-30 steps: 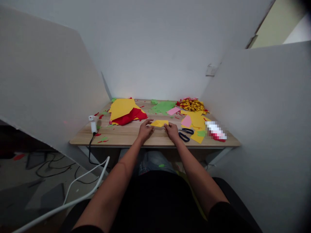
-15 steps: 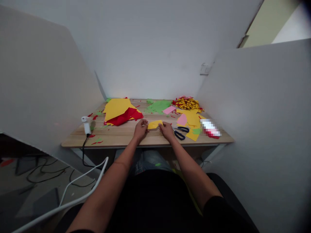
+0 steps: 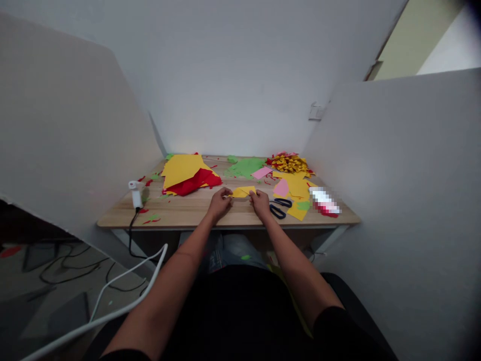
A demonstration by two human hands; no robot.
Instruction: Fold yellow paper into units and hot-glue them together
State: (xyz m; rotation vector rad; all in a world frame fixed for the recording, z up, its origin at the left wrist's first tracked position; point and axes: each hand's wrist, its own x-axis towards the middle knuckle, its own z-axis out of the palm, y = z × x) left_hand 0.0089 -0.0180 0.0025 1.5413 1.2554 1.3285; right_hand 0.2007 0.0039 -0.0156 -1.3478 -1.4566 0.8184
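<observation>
Between my two hands is a small piece of yellow paper, held just over the front of the table. My left hand pinches its left end. The fingers of my right hand close on its right end, where a folded-over flap or crease shows. A pair of dark-handled scissors lies beside my right hand, its blades mostly hidden by that hand.
Yellow sheets and red sheets lie at the left, a green sheet at the back. Folded yellow pieces are heaped at the back right. A white hot-glue gun stands at the left, its cord hanging over the edge.
The yellow paper now looks narrower, with a diagonal fold line near its right end. Both hands still hold it, and the view has shifted slightly.
</observation>
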